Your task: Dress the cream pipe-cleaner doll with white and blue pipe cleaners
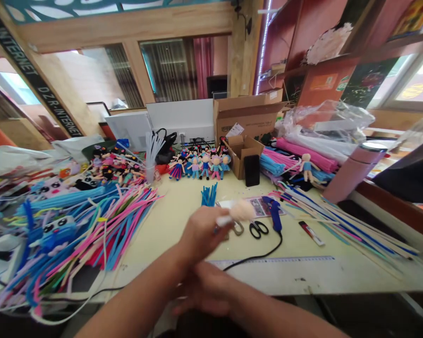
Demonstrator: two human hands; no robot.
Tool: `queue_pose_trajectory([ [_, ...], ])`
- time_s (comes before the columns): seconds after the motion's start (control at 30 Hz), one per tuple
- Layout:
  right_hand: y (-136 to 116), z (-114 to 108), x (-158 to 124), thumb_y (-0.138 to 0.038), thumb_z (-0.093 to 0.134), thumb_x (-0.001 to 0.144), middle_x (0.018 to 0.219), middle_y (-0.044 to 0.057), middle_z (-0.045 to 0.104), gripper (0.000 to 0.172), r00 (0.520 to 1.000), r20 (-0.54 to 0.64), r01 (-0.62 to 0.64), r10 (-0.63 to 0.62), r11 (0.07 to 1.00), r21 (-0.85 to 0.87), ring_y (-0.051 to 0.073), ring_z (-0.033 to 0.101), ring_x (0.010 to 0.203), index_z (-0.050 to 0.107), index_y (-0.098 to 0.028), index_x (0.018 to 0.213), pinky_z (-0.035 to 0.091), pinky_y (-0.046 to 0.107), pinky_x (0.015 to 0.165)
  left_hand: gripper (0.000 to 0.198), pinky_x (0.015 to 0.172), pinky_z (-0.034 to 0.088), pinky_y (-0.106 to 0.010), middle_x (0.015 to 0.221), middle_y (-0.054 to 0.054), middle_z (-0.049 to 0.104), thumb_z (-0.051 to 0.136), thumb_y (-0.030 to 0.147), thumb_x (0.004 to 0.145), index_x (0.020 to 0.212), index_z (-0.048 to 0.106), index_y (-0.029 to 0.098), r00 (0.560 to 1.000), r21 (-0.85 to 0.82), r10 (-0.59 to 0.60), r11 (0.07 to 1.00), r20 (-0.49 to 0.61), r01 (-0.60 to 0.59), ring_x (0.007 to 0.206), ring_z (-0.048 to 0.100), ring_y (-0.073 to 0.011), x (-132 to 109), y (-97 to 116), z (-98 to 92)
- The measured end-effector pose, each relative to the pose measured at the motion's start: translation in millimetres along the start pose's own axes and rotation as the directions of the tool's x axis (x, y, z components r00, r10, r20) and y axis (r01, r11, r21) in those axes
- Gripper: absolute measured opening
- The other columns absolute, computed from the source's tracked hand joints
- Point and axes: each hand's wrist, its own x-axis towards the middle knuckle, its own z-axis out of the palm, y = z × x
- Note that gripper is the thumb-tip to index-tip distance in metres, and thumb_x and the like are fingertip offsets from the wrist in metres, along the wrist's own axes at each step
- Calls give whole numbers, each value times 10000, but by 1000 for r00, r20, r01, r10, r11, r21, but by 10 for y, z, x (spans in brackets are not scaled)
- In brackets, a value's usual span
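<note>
My left hand [201, 231] is raised over the table, its fingers closed on a cream fuzzy ball-shaped piece [243, 211] with a whitish part by the fingertips. Motion blurs this piece, so its exact kind does not show. Lower down, close to my body, my right hand [202, 288] crosses beneath the left wrist. Its fingers are smeared and partly hidden. Just beyond my left hand stands a bundle of short blue pipe cleaners [209, 195]. Black-handled scissors [258, 230] and a blue glue gun [275, 213] lie to the right of the cream piece.
Pipe cleaners [127, 216] are heaped at left, with more strips [352, 225] at right. Small dolls [205, 166] stand at the back beside a cardboard box [238, 155] and black phone [252, 170]. A ruler [289, 259], glue gun cord and pink bottle [354, 171] are also there.
</note>
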Motion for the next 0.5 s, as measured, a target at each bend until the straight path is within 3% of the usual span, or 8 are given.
queue_pose_trajectory([
  [0.03, 48, -129, 48, -451, 478, 876, 874, 62, 651, 421, 997, 73, -26, 24, 999, 22, 163, 631, 691, 575, -131, 1133, 533, 330, 629, 205, 627, 446, -262, 716, -45, 673, 533, 347, 834, 826, 631, 168, 978, -87, -205, 976, -35, 202, 653, 608, -151, 14, -175, -66],
  [0.07, 69, -274, 97, -453, 476, 863, 789, 50, 657, 419, 992, 123, -29, 27, 999, 19, 145, 619, 602, 575, -136, 1120, 514, 286, 557, 250, 604, 444, -262, 683, -41, 660, 544, 394, 818, 792, 624, 159, 919, -196, -385, 911, -89, 363, 626, 601, -154, 27, -349, -117],
  [0.1, 67, -429, 148, -429, 488, 846, 727, 34, 654, 393, 992, 127, -9, 9, 1000, -5, 128, 598, 536, 570, -145, 1106, 483, 245, 500, 290, 603, 448, -264, 681, -43, 655, 553, 435, 801, 790, 615, 151, 843, -332, -524, 822, -125, 462, 630, 603, -160, 40, -515, -148],
  [0.17, 11, -748, 258, -329, 516, 813, 675, 1, 636, 294, 997, -31, 67, -71, 992, -109, 93, 548, 469, 562, -167, 1054, 421, 195, 445, 358, 594, 443, -256, 671, -36, 639, 589, 491, 752, 823, 601, 140, 729, -557, -674, 654, -120, 512, 628, 595, -154, 58, -814, -140],
  [0.23, -63, -1033, 382, -251, 507, 788, 659, -23, 607, 238, 951, -259, 97, -170, 958, -271, 77, 507, 450, 563, -176, 1007, 395, 188, 431, 414, 567, 429, -249, 656, -25, 624, 629, 522, 693, 845, 592, 138, 645, -676, -764, 483, -15, 556, 593, 578, -139, 65, -1057, -51],
  [0.3, -107, -1248, 512, -230, 496, 779, 664, -19, 601, 240, 898, -364, 94, -247, 916, -390, 89, 513, 474, 555, -175, 1006, 396, 201, 440, 436, 555, 419, -251, 642, -15, 611, 654, 538, 650, 829, 577, 148, 589, -699, -802, 363, 103, 616, 569, 566, -132, 61, -1251, 85],
  [0.4, -102, -1415, 702, -219, 488, 787, 748, 3, 626, 286, 848, -414, 43, -330, 822, -568, 111, 560, 539, 552, -188, 1064, 422, 233, 506, 447, 578, 419, -265, 652, -22, 599, 628, 588, 646, 715, 545, 155, 530, -663, -831, 301, 171, 685, 605, 565, -139, 29, -1491, 298],
  [0.5, -80, -1428, 889, -200, 489, 797, 855, 37, 655, 368, 846, -390, -22, -363, 709, -705, 147, 610, 657, 525, -194, 1164, 444, 268, 619, 456, 619, 431, -277, 807, -59, 621, 614, 600, 660, 722, 566, 151, 452, -638, -881, 270, 138, 721, 745, 568, -161, -33, -1682, 429],
])
